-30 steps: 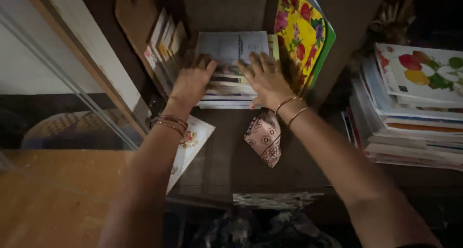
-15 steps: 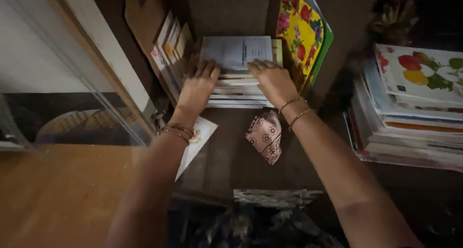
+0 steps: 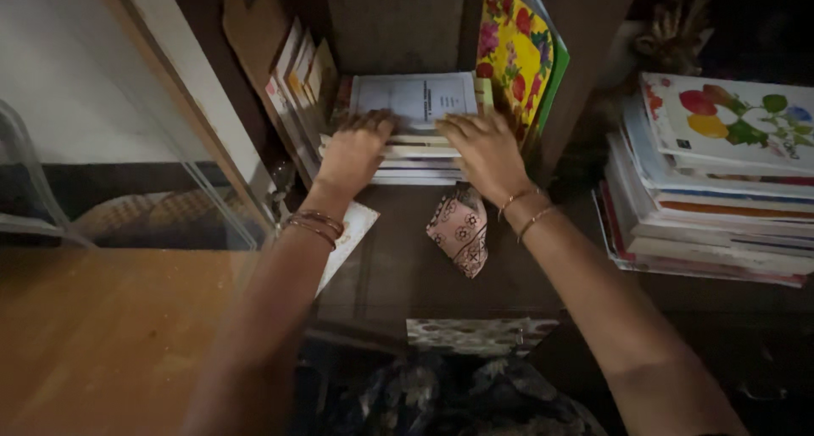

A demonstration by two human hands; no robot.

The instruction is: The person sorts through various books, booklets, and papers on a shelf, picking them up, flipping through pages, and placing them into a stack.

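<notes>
Deep on the dark shelf (image 3: 398,275), both hands — left hand (image 3: 356,152), right hand (image 3: 485,152) — press flat, fingers spread, on a stack of thin books (image 3: 415,135). Likely heavy and slippery — best gripped at the side edges.

Paper book stack (image 3: 415,143), matt; patterned cloth (image 3: 459,230); smooth dark wood shelf (image 3: 398,271).
</notes>
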